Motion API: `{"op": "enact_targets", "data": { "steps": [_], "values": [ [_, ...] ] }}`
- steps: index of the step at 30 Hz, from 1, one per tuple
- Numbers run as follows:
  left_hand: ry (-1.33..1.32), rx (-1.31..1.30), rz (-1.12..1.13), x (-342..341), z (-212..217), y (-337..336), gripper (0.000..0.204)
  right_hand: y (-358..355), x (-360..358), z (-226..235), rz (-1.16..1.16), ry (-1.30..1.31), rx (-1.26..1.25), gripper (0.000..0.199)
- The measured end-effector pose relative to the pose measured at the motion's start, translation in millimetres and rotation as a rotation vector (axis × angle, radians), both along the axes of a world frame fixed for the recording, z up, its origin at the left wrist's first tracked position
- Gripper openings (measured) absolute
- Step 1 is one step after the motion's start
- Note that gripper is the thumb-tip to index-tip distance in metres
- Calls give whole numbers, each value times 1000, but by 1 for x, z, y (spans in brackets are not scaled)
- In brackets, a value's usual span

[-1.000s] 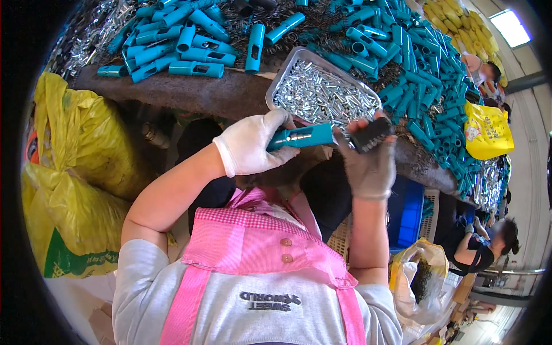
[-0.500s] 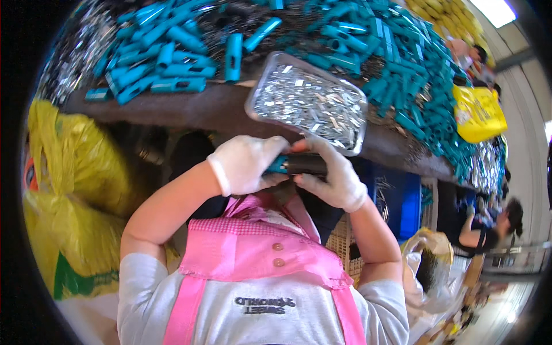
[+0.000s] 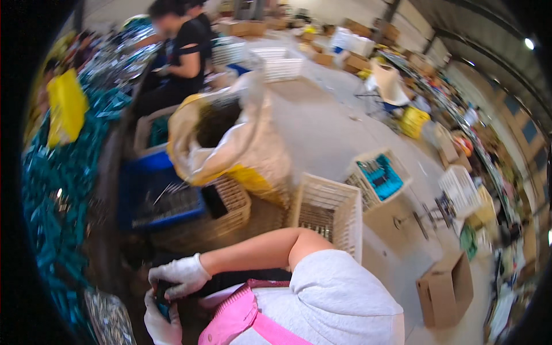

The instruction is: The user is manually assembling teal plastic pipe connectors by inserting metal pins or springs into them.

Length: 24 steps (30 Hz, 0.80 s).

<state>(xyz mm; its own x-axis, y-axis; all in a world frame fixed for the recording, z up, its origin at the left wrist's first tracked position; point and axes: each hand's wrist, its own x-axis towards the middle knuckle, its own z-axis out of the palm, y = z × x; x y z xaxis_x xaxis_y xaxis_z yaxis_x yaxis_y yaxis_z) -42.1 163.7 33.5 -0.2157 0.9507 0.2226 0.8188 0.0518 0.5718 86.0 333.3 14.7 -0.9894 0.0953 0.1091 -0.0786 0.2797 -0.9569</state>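
Low at the left of the head view, my two white-gloved hands close around a small teal and black handle-like piece (image 3: 163,309). My right hand (image 3: 183,277) grips it from the far side, its arm stretching across from the right. Nearer the bottom edge, my left hand (image 3: 162,326) wraps the piece's other end; its forearm is out of view. Fingers cover most of the piece, so its exact kind does not show. Beside my left hand, a clear tray (image 3: 109,316) of small shiny metal parts sits at the edge of the workbench.
Teal tubular parts (image 3: 52,230) heap along the bench at left, with a yellow bag (image 3: 66,109). A blue bin (image 3: 158,190), a large sack (image 3: 259,149) and a cream crate (image 3: 328,207) stand close by. Two people in black work farther off. A carton (image 3: 445,290) lies at right.
The view has swung to the right, so my hands and the bench now appear at the left and the floor fills the middle. Both hands still hold the teal and black piece.
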Motion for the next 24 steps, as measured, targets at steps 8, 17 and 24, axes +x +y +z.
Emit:
{"op": "enact_targets", "data": {
  "steps": [8,17,24],
  "values": [
    [29,-123,-94,20,-19,40,44,10,38,-12,-152,-149,-197,33],
    [118,-360,-98,-2,-45,55,61,13,29,-31,-281,-97,-19,39],
    [-8,-170,-120,1,-57,51,35,9,32,-19,-254,-235,-28,47]
  ]
}}
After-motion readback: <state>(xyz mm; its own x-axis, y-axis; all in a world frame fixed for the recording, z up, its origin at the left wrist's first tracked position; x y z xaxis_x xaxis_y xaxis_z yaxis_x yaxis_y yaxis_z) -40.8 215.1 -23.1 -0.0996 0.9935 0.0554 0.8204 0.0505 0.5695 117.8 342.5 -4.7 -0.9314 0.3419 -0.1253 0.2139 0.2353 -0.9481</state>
